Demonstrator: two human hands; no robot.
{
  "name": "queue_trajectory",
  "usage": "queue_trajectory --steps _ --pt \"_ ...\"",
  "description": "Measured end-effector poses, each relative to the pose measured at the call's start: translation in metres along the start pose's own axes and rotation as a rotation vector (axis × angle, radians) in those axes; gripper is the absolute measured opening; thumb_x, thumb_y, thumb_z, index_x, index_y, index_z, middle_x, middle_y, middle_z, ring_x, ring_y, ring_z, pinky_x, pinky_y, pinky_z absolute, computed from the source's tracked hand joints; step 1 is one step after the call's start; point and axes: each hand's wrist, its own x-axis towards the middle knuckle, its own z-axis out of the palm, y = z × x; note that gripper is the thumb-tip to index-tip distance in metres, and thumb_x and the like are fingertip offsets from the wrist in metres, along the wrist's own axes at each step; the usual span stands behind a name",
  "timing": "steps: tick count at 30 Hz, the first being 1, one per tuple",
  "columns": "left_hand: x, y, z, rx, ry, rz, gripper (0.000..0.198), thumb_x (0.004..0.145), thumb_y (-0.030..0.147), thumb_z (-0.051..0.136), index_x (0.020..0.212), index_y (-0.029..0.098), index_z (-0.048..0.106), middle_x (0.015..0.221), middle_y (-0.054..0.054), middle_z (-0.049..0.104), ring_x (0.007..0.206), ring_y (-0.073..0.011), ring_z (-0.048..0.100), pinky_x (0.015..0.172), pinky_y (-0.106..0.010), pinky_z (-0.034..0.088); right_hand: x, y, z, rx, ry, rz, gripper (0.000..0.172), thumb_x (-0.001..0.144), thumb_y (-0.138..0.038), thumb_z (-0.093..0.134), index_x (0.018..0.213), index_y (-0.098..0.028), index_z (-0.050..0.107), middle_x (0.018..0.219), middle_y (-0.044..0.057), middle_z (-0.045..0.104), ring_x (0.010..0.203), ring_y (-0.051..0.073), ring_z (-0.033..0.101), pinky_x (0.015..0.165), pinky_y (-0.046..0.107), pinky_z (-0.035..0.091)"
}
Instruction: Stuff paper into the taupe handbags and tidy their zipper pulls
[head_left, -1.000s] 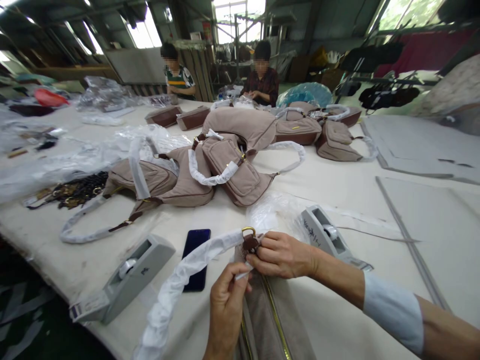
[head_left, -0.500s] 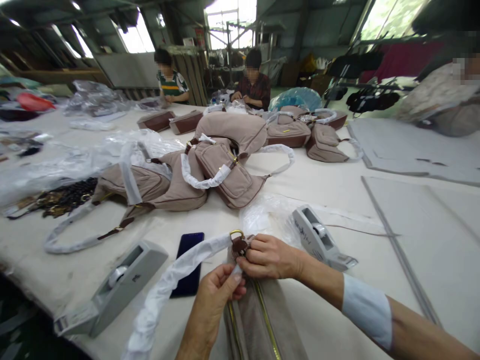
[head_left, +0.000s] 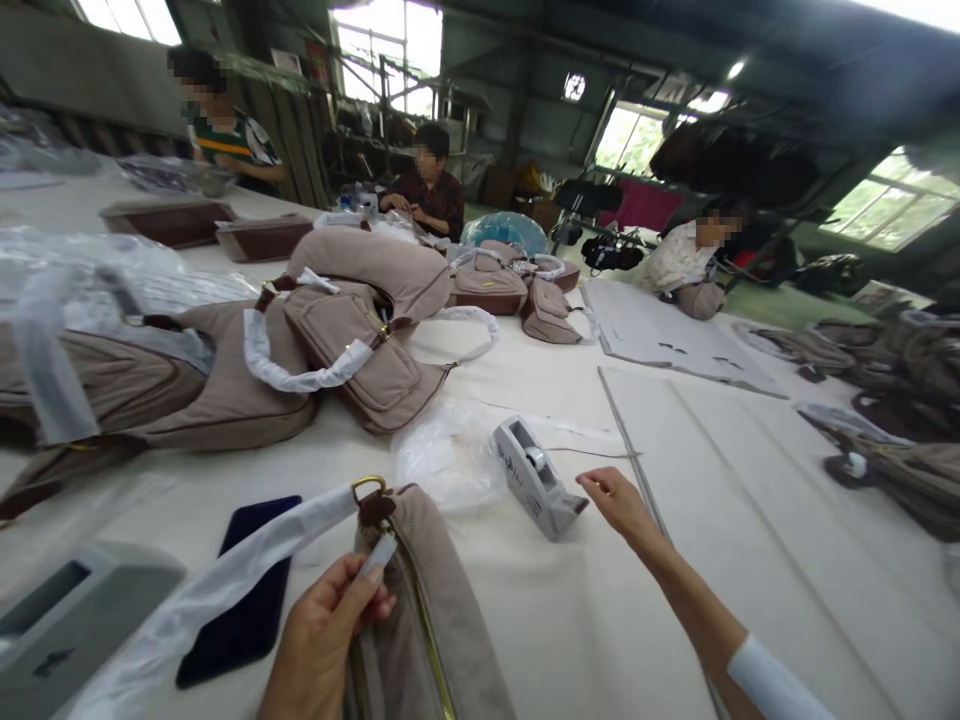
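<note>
My left hand [head_left: 326, 625] pinches a zipper pull [head_left: 380, 553] wrapped in pale film, with thumb and fingers closed on it. The pull hangs from the end of a taupe handbag [head_left: 446, 590] with brass zippers, which lies in front of me. A white-wrapped strap [head_left: 247, 560] runs left from the bag's brass ring [head_left: 367, 483]. My right hand [head_left: 619, 505] is beside the cutter end of a grey tape dispenser [head_left: 534, 480], its fingertips pressed together. Whether tape is between those fingertips I cannot make out.
A dark phone [head_left: 244, 590] and a second tape dispenser [head_left: 82, 630] lie at left. Several taupe bags [head_left: 367, 350] are heaped beyond, with crumpled clear plastic [head_left: 446, 455] before them. Grey boards [head_left: 675, 340] lie at right. Three people sit around the table, including one person [head_left: 427, 195] opposite.
My right hand has left the bag's end and moved right to the tape dispenser. My left hand still holds the zipper pull. The view has turned to the right.
</note>
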Motion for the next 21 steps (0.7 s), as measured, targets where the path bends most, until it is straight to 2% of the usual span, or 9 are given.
queue_trajectory --steps 3,5,8,15,18,21 --pt "0.001 0.001 0.002 0.008 -0.01 -0.016 0.045 0.045 0.04 0.085 0.074 0.013 0.065 0.057 0.004 0.061 0.055 -0.0108 0.058 0.062 -0.02 0.055 0.009 0.015 0.0 0.048 -0.21 0.107 0.028 0.068 -0.038 0.055 0.05 -0.018 0.063 0.056 0.005 0.063 0.064 0.021 0.057 0.067 0.032 0.041" --pt "0.001 0.0 0.002 0.006 -0.005 -0.01 0.044 0.047 0.04 0.085 0.075 0.013 0.065 0.057 0.004 0.061 0.054 -0.0101 0.057 0.061 -0.019 0.055 0.01 0.017 0.004 0.096 -0.282 0.184 0.029 0.067 -0.041 0.055 0.055 -0.017 0.066 0.06 0.005 0.066 0.065 0.02 0.058 0.066 0.031 0.04" --pt "0.002 -0.001 0.001 0.002 -0.007 -0.001 0.04 0.05 0.038 0.084 0.075 0.014 0.064 0.057 0.005 0.06 0.053 -0.0091 0.056 0.062 -0.02 0.055 0.01 0.018 0.006 0.174 -0.323 0.299 0.03 0.063 -0.045 0.058 0.065 -0.016 0.067 0.069 0.006 0.067 0.07 0.02 0.058 0.066 0.031 0.04" --pt "0.005 -0.003 -0.002 -0.042 0.028 -0.056 0.046 0.044 0.038 0.086 0.077 0.014 0.065 0.057 0.004 0.062 0.054 -0.0109 0.058 0.06 -0.021 0.056 -0.015 0.034 -0.018 0.274 -0.247 0.44 0.036 0.063 -0.053 0.061 0.074 -0.019 0.065 0.09 0.005 0.065 0.087 0.019 0.053 0.073 0.028 0.04" --pt "0.005 -0.002 -0.001 -0.049 0.029 -0.067 0.046 0.042 0.037 0.087 0.074 0.014 0.064 0.057 0.005 0.062 0.054 -0.0111 0.058 0.06 -0.022 0.056 -0.028 0.043 -0.015 0.274 -0.235 0.5 0.036 0.059 -0.051 0.064 0.071 -0.018 0.065 0.081 0.006 0.063 0.077 0.017 0.053 0.068 0.028 0.041" --pt "0.005 -0.001 0.0 -0.044 0.026 -0.068 0.045 0.043 0.036 0.086 0.075 0.015 0.063 0.057 0.005 0.062 0.055 -0.0115 0.057 0.059 -0.022 0.054 -0.032 0.051 0.002 0.254 -0.197 0.522 0.034 0.057 -0.05 0.063 0.066 -0.017 0.064 0.071 0.004 0.061 0.069 0.016 0.052 0.063 0.026 0.041"
